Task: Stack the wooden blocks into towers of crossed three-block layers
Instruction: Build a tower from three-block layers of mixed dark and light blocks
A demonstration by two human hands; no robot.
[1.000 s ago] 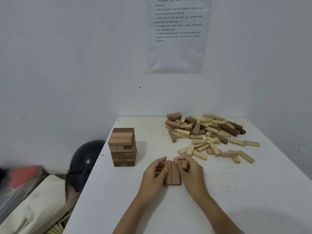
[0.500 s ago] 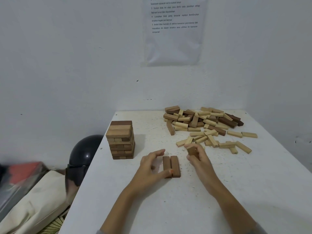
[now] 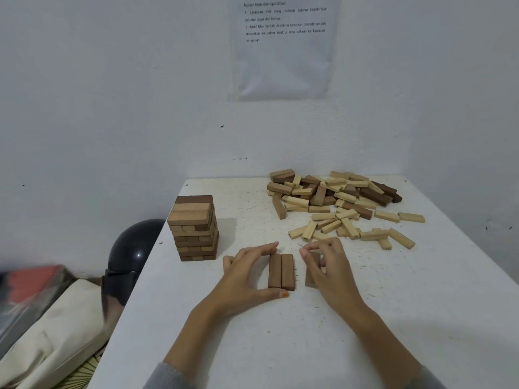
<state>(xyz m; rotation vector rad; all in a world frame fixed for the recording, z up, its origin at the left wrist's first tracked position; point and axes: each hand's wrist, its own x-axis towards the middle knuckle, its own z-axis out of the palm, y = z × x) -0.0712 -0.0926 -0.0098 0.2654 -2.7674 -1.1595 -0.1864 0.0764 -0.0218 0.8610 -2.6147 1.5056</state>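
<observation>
My left hand (image 3: 247,273) spans the two dark blocks (image 3: 281,272) thumb-to-forefinger, my right hand (image 3: 330,269) pinches a third block (image 3: 311,272) at their 3 o'clock; pushed in crooked, it could knock the pair askew.

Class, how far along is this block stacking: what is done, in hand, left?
Done: one tower stands near the table's left edge. In hand: a new first layer, two dark blocks pinched side by side by the left hand, the right hand holding a third block beside them. Left: the loose pile behind.
</observation>
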